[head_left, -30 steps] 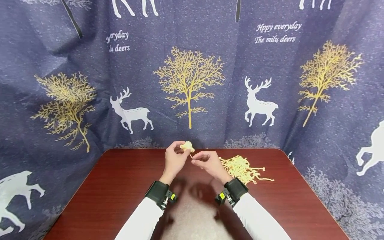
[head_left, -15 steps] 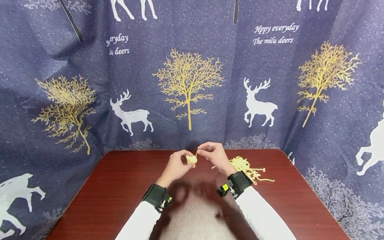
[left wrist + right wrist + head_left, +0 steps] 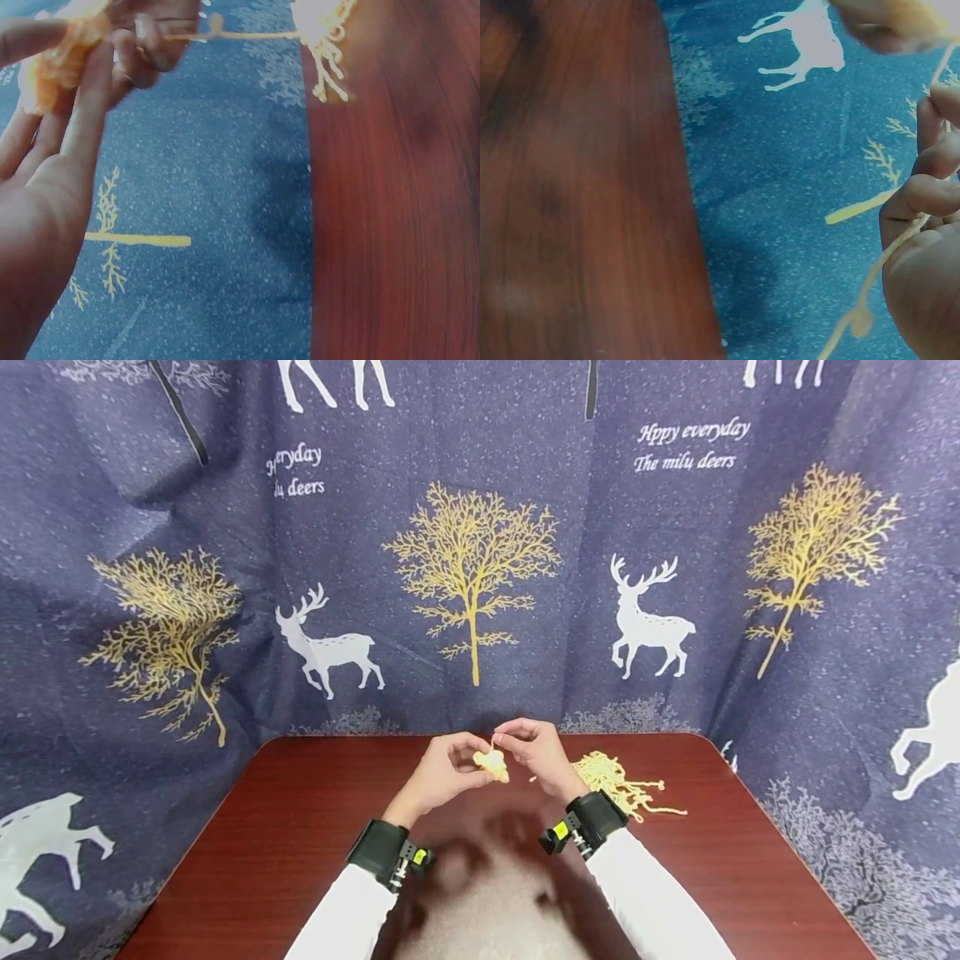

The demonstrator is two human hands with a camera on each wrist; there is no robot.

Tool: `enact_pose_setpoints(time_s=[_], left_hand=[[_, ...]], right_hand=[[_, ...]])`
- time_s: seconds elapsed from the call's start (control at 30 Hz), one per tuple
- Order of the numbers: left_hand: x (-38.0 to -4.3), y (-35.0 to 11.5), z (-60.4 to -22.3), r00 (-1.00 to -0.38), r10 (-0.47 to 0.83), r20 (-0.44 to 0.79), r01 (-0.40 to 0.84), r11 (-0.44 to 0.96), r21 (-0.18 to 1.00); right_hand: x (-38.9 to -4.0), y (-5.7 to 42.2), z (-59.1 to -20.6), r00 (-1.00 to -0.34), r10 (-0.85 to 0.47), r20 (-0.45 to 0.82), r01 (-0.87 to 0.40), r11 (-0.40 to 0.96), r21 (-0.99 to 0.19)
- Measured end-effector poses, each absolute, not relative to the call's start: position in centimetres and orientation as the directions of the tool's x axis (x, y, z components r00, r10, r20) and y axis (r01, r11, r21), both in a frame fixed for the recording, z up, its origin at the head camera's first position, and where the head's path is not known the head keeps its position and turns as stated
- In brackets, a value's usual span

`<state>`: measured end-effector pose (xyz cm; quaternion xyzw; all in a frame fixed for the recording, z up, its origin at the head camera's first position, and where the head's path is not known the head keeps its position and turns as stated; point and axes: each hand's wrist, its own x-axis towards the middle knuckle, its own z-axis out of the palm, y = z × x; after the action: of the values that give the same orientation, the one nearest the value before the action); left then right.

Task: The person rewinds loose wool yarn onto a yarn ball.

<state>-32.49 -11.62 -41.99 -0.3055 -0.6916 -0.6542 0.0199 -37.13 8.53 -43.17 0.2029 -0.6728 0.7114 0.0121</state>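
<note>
My left hand holds a small wound bundle of pale yellow yarn between thumb and fingers, above the far part of the table. Close by on the right, my right hand pinches a strand that runs down to the bundle. In the right wrist view the yarn strand passes through the curled right fingers and trails off with a small loop in it. From the right hand the strand continues to a loose yarn pile in the left wrist view. The left fingers hide part of the bundle.
The loose pile lies on the reddish-brown table to the right, partly behind the right hand, with stray ends reaching right. A dark blue curtain printed with deer and trees hangs just beyond the table's far edge.
The right hand has risen from the near side of the bundle to above it, drawing the strand round. My left hand has shifted right and turned the bundle.
</note>
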Motion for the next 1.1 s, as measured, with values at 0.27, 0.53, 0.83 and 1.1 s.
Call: enact_pose_setpoints(time_s=[0.27,0.53,0.83,1.1], left_hand=[[-32.4,-10.7,-41.4,-0.853,0.096,0.513,0.489,-0.200,0.849],[-32.9,-10.3,-41.2,-0.851,-0.191,0.489,0.515,-0.128,0.847],[-33.1,-10.5,-42.5,-0.794,-0.124,0.595,0.548,0.278,0.789],[-32.9,-10.6,-43.3,-0.834,0.172,0.525,0.541,0.441,0.716]], right_hand=[[-36.5,8.2,-44.2,-0.921,-0.284,0.266,-0.249,-0.097,-0.964],[-35.2,7.9,-44.0,-0.886,-0.326,0.329,-0.354,0.019,-0.935],[-35.0,8.0,-43.0,-0.861,-0.342,0.377,-0.419,0.058,-0.906],[-35.6,8.5,-42.7,-0.861,-0.324,0.393,-0.420,0.013,-0.908]])
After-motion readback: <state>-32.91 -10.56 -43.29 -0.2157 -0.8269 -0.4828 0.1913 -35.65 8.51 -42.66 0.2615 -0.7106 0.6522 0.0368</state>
